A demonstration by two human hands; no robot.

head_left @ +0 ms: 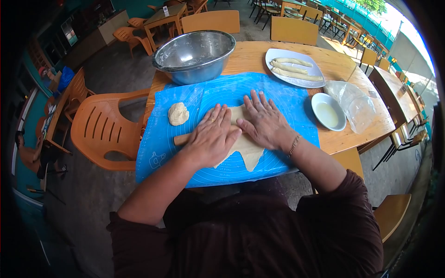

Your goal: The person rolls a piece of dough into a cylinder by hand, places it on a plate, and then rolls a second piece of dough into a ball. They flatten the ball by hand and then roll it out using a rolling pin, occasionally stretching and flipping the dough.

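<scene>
A flattened sheet of dough [251,155] with a ragged near edge lies on the blue baking mat [296,139]. My left hand [214,134] rests palm down with fingers stretched out over a wooden rolling pin [181,139], whose left end sticks out beside it. Spread flat, my right hand [269,121] lies over the dough to the right, its thumb close to the left hand; the pin's other end is hidden under the hands. A round lump of dough [178,114] sits on the mat, left of my left hand.
Behind the mat stands a large metal bowl [194,55]. A white plate [315,83] holds several dough strips [296,74] at the back right. On the right are a small white bowl [328,112] with pale liquid and a plastic bag [360,111]. An orange chair [104,127] adjoins the table's left side.
</scene>
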